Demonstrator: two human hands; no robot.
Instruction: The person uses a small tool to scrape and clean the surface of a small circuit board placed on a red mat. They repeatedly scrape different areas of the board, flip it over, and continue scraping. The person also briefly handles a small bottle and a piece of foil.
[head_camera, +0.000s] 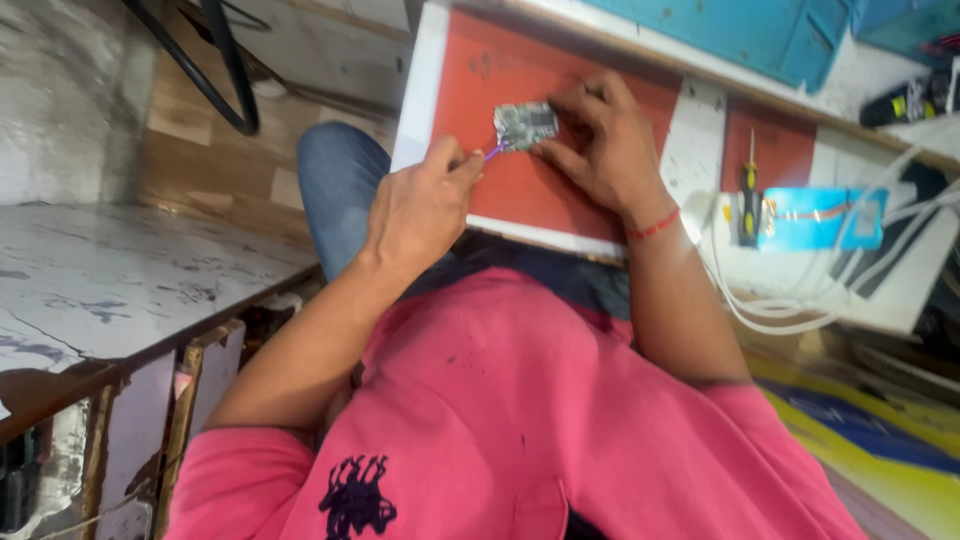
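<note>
A: Where is the circuit board (525, 125)?

B: Upper centre of the frame, flat on the red mat (560, 180), which covers the near part of the white tabletop (415, 90).

A: State of the hands?

B: The right hand (600, 145) rests on the board's right edge, fingers curled and bearing down on it. The left hand (420, 205) sits below-left of the board, fingers pinched together on a thin purple tool (496, 151); the tool tip meets the board's lower-left corner.

A: Surroundings?

B: Right of the mat: a yellow-handled screwdriver (749, 185), a blue box (822, 218) and white cables (800, 300). A marble counter (120, 280) occupies the left of the frame.
</note>
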